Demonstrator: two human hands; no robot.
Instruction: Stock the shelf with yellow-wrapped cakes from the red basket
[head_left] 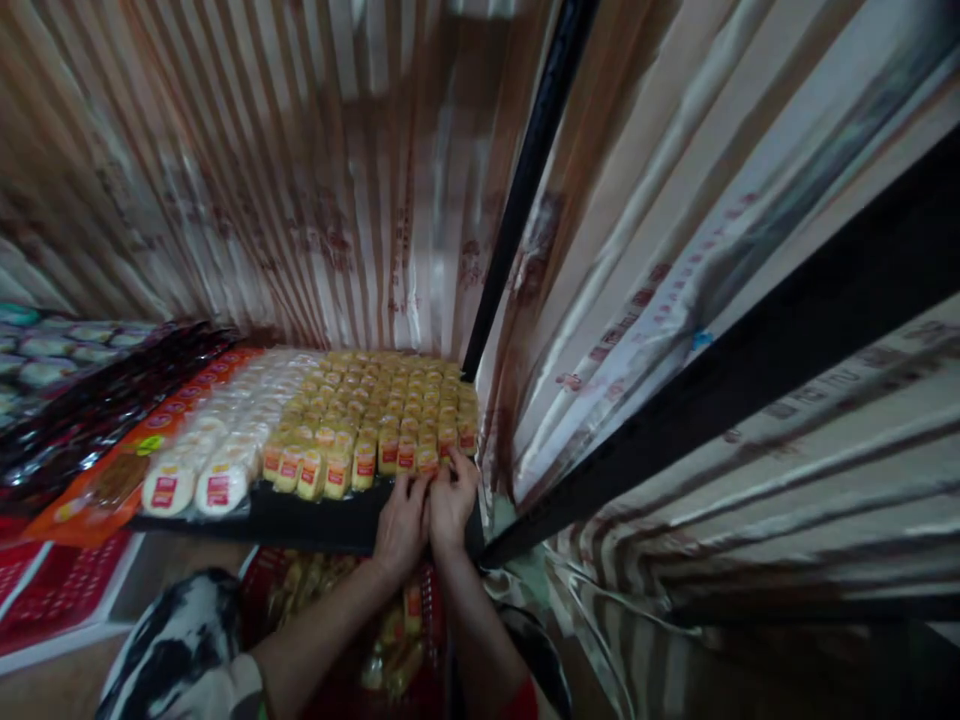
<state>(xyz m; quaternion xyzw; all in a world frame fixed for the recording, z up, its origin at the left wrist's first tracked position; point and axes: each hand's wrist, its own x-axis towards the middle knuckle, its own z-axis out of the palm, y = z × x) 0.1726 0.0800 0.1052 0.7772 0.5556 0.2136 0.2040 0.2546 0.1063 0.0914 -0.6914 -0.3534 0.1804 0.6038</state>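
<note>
Both hands are at the front right corner of a black shelf (300, 515) packed with rows of small yellow packets with red labels (382, 410). My left hand (401, 525) rests on the shelf edge, fingers curled over the front row of packets. My right hand (452, 498) sits beside it, fingers bent around a yellow packet (442, 455) at the row's right end. The two hands touch each other.
White round packets with red labels (217, 450) fill the shelf's middle; orange and dark packets (97, 440) lie further left. A red basket (352, 640) with yellow packets sits below my arms. Clear plastic strip curtains (675, 300) and black frame bars (525, 190) hang behind and to the right.
</note>
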